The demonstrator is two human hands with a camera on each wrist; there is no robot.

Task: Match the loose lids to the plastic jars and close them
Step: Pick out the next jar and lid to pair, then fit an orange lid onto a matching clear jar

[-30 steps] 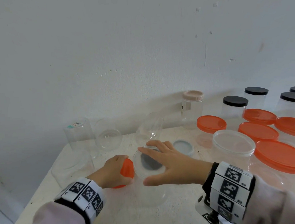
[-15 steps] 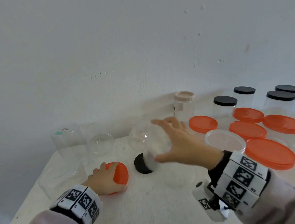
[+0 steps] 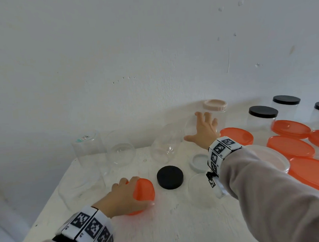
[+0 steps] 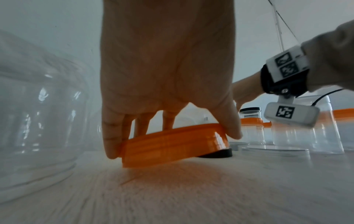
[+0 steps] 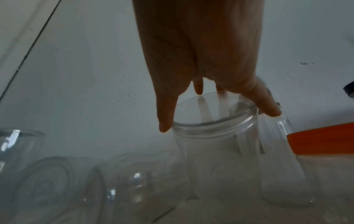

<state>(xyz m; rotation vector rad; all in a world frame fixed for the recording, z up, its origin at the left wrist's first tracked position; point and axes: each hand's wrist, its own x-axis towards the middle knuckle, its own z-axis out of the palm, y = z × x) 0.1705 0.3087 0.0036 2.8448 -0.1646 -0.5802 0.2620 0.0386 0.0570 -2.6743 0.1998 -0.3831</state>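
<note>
My left hand [image 3: 138,193] grips a small orange lid [image 3: 146,187] near the table's front left. In the left wrist view the orange lid [image 4: 172,142] is tilted, with one edge on the table. A loose black lid [image 3: 170,177] lies just right of it. My right hand [image 3: 201,128] reaches to the back wall and holds a clear open jar [image 3: 191,127] from above. In the right wrist view the thumb and fingers [image 5: 164,121] sit round the rim of the upright jar [image 5: 214,151]. A beige-lidded jar [image 3: 214,107] stands right behind it.
Several clear open jars stand or lie at the back left [image 3: 86,146] [image 3: 165,144]. A pale lid [image 3: 199,161] and a low clear jar [image 3: 202,190] sit under my right forearm. Orange-lidded tubs [image 3: 291,148] and black-lidded jars [image 3: 263,112] crowd the right side.
My right hand lifted the clear jar off the black lid and carried it back toward the wall, leaving the lid bare. The left hand kept hold of the orange lid.
</note>
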